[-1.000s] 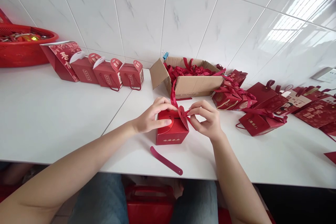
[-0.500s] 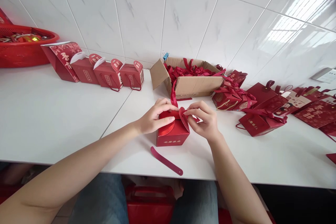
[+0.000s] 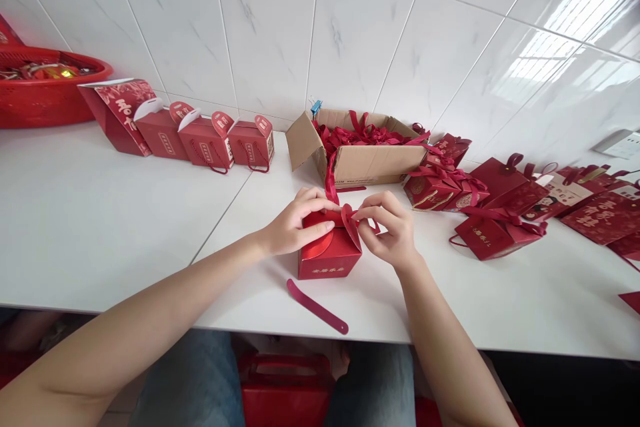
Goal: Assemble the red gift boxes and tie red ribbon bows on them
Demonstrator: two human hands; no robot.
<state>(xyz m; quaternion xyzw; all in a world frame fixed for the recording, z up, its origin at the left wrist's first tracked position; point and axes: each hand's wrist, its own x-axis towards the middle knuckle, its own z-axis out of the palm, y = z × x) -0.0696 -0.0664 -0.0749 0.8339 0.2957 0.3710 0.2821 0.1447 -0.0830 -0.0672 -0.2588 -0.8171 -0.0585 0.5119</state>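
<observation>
White marbled tiles (image 3: pixel 270 20) back the white table (image 3: pixel 125 213) in the head view, where the red box (image 3: pixel 329 265) sits before me, just behind a loose strap (image 3: pixel 317 307). My left grip (image 3: pixel 286 227) clasps its top, thumb on the rounded flap (image 3: pixel 320 245), and my right grip (image 3: pixel 393 230) pinches ribbon (image 3: pixel 373 224) beside the other flap (image 3: pixel 351 227); best, I judge, to press lightly, sparing the 2 flaps any creases.

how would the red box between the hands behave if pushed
The box is probably light: it looks like folded card, though its contents are hidden. Sitting flat on the table, it would likely slide rather than roll. Its thin top flap may bend under the left hand.
</observation>
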